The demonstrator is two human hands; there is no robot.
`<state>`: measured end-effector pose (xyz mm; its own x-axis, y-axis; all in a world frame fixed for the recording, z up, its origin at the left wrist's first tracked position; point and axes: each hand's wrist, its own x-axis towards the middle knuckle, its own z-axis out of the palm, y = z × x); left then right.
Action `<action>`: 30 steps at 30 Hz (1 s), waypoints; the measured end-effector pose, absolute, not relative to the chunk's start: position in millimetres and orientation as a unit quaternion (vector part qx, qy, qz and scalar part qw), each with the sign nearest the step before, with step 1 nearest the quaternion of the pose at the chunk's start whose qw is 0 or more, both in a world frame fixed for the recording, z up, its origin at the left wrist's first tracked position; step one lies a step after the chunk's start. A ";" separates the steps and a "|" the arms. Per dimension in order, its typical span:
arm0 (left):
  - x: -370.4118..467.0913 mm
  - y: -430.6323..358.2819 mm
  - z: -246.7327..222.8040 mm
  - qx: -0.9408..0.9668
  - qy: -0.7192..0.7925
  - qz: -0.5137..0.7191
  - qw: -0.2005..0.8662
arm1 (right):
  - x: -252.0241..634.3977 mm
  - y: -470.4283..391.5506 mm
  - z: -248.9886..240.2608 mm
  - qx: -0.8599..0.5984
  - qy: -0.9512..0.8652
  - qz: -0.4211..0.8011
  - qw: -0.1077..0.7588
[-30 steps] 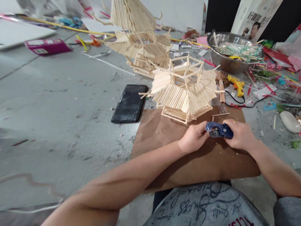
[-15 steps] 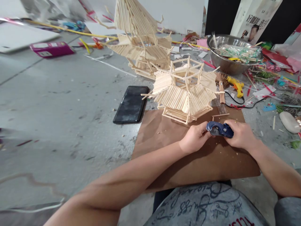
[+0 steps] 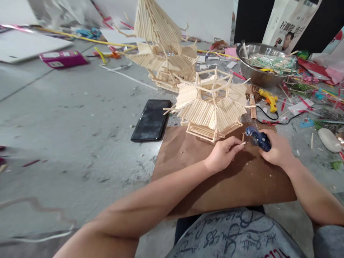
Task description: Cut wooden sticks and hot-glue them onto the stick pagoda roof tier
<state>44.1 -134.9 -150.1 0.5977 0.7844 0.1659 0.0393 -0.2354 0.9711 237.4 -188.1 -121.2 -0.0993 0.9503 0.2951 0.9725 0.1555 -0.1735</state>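
My left hand (image 3: 221,154) is closed, with a short wooden stick (image 3: 243,143) pinched between thumb and fingers. My right hand (image 3: 278,148) wraps round the handles of a blue hand cutter (image 3: 260,139), whose curved jaw points left, a small gap away from the stick. Both hands hover over a sheet of brown paper (image 3: 193,186). Just beyond them stands an eight-sided model roof of wooden sticks (image 3: 204,114), partly on the paper. A short stick piece (image 3: 243,137) lies between the hands on the paper.
A black phone (image 3: 150,121) lies left of the model. Behind stands a taller stick pagoda (image 3: 158,25). To the right are a yellow glue gun (image 3: 270,100) with its black cord, a steel bowl (image 3: 247,70) of wrapped sticks, and scattered scraps. A purple box (image 3: 64,59) sits far left.
The hands have drawn apart. The cutter has moved right and up, tilting away from my left hand, and the short stick now shows in my left fingers.
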 end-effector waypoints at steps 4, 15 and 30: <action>44.1 -133.9 -151.4 0.702 0.287 0.350 0.551 | 238.0 -187.6 -121.2 -0.605 -0.777 -0.026 0.175; 43.4 -132.3 -160.2 0.723 0.276 0.345 0.531 | 229.9 -190.3 -124.6 -0.591 -0.787 -0.035 0.172; 42.9 -133.7 -153.4 0.734 0.254 0.361 0.516 | 228.4 -191.2 -124.0 -0.586 -0.793 -0.051 0.161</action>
